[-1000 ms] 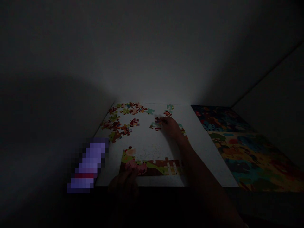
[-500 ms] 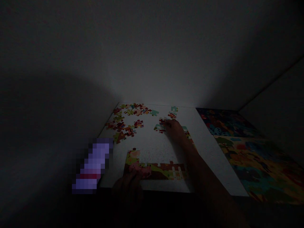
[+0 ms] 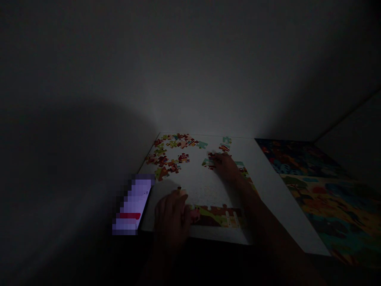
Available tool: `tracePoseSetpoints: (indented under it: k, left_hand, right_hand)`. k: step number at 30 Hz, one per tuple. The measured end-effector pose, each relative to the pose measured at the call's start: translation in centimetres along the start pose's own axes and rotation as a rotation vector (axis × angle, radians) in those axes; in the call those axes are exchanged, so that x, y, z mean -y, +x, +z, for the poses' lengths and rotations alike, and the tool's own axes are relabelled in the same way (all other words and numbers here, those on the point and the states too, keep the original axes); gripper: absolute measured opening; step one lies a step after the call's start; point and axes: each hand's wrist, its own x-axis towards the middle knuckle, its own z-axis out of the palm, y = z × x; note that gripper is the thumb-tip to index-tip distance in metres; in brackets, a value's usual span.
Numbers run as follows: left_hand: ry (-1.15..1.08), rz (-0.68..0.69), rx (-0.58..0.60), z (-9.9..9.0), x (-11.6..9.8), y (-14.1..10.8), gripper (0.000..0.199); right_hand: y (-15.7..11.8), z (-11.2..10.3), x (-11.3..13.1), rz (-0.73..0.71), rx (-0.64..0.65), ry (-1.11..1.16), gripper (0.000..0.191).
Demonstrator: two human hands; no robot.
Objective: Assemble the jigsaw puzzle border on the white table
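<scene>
My right hand (image 3: 228,165) pinches a dark red puzzle piece (image 3: 212,155) on the white table, just above a teal-topped piece (image 3: 207,163). My left hand (image 3: 172,214) lies over the left end of the joined puzzle strip (image 3: 211,216) near the table's front edge; its fingers are bent, and whether anything is under them is hidden. More joined pieces (image 3: 244,170) show to the right of my right hand, partly covered by the forearm. A barn piece (image 3: 183,157) lies left of my right hand. The light is dim.
Loose puzzle pieces (image 3: 162,159) are scattered over the left and back left of the table (image 3: 190,178). Two pieces (image 3: 225,147) lie at the back. A lit phone (image 3: 132,206) is at the left edge. Two colourful pictures (image 3: 315,194) lie at right, near the walls.
My left hand has moved up and forward over the left end of the strip. My right hand keeps its pinch at the same piece. The whole view has shifted slightly.
</scene>
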Motion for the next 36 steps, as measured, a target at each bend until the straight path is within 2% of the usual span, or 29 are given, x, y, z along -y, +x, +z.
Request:
tracePoseSetpoints:
  k: [2, 6, 11, 16, 22, 27, 32, 36]
  left_hand:
    - [0.060, -0.040, 0.083, 0.6, 0.3, 2.5, 0.027]
    - [0.154, -0.050, 0.122, 2.8, 1.1, 5.8, 0.032]
    - [0.219, -0.109, 0.097, 5.6, 1.9, 5.8, 0.040]
    - [0.199, -0.105, 0.113, 6.3, 2.0, 5.3, 0.042]
    - [0.124, -0.056, 0.177, 6.0, 1.6, 5.6, 0.037]
    - [0.090, -0.006, 0.184, 4.1, 1.5, 3.3, 0.036]
    - [0.018, 0.034, 0.090, 1.4, 1.6, 1.3, 0.029]
    - [-0.036, 0.108, -0.003, 0.5, 1.3, 1.3, 0.023]
  right_hand:
    - [0.0, 0.1, -0.1, -0.006, 0.011, -0.004, 0.029]
    - [0.0, 0.3, -0.3, -0.007, 0.016, 0.003, 0.028]
    - [-0.2, 0.6, 0.0, -0.027, -0.025, 0.052, 0.028]
    - [-0.2, 0.5, 0.3, -0.023, -0.010, 0.028, 0.026]
    - [-0.3, 0.4, 0.2, -0.027, 0.008, 0.016, 0.027]
    - [-0.3, 0.6, 0.2, -0.027, 0.003, -0.003, 0.027]
    - [-0.3, 0.4, 0.3, -0.023, 0.019, 0.008, 0.027]
    - [-0.3, 0.5, 0.2, -0.034, 0.016, 0.020, 0.028]
